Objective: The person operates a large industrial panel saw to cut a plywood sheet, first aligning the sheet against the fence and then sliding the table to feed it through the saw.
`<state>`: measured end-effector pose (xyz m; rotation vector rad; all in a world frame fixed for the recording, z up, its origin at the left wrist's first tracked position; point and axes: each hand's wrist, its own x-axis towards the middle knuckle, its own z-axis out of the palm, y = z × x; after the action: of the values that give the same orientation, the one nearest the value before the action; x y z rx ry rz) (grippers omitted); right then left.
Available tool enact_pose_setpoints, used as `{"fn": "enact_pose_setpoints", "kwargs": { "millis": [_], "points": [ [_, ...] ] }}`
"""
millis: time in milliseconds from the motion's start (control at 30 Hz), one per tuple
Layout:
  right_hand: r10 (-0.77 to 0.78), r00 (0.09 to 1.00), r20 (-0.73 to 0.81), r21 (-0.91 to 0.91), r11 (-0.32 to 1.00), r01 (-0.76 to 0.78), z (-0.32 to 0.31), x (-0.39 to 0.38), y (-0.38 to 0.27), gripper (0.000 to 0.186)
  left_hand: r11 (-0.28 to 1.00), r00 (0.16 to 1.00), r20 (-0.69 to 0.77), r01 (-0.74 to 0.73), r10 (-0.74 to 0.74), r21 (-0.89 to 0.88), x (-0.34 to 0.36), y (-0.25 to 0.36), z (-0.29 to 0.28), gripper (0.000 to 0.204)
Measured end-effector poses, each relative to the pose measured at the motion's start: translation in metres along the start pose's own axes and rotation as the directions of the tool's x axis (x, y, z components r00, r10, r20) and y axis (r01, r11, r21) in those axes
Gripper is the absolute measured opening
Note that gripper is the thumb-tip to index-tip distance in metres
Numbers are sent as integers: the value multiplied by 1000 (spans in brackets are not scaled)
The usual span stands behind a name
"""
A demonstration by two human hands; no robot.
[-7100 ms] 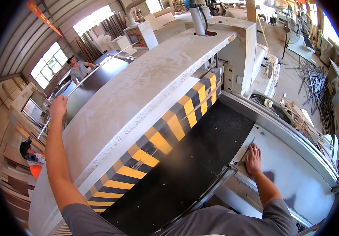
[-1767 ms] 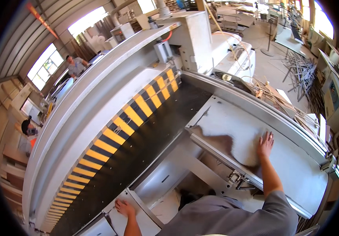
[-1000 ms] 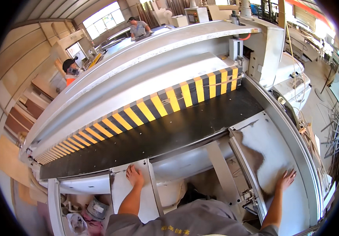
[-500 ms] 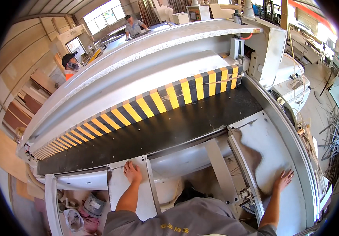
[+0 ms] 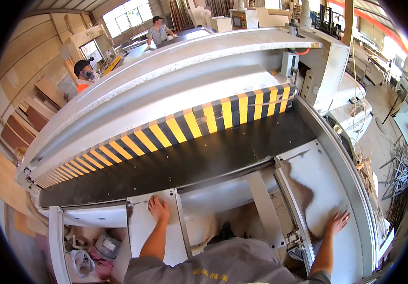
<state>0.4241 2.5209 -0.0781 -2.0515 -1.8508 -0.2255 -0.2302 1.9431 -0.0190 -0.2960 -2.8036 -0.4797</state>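
My left hand (image 5: 158, 209) lies on a narrow light-grey metal support plate (image 5: 142, 232), near its far end, fingers stretched and holding nothing. To the right, my right hand (image 5: 338, 223) rests with spread fingers on a wider worn metal plate (image 5: 325, 189) that has a brown bare patch. Beyond both plates runs the dark bed (image 5: 190, 161) of a large grey panel-cutting machine. A yellow-and-black striped guard (image 5: 180, 130) stretches along the back of that bed.
The machine's pale beam (image 5: 166, 61) arches over the bed. Between the plates sits a grey metal bar (image 5: 266, 208). Below left are a bucket (image 5: 108, 247) and a plastic bag (image 5: 82, 262). Two people (image 5: 158, 34) stand beyond the machine. Metal scraps (image 5: 400, 170) lie at right.
The view has shifted slightly, so the machine sits a little lower in the picture. Both hands stay flat on their plates; a person in the background has turned somewhat.
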Motion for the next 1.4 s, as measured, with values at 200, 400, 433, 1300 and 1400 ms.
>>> {"fn": "enact_pose_setpoints", "kwargs": {
  "millis": [200,400,433,1300,1400],
  "points": [
    [46,998,37,-52,998,-44,-14,-27,-8,62,992,1000,-12,27,-29,-127,1,3,-6,51],
    [146,984,103,-90,986,-137,-21,-56,-24,62,955,985,-101,-159,138,-249,30,11,16,49],
    [159,981,110,-106,983,-147,-24,-62,-26,62,926,979,-96,-203,181,-317,40,24,18,48],
    [269,952,148,-177,954,-242,-49,-149,-96,67,491,570,12,-697,822,-524,167,199,147,38],
    [256,956,141,-177,957,-230,-43,-153,-93,67,488,573,4,-695,820,-528,164,199,151,38]
  ]
}}
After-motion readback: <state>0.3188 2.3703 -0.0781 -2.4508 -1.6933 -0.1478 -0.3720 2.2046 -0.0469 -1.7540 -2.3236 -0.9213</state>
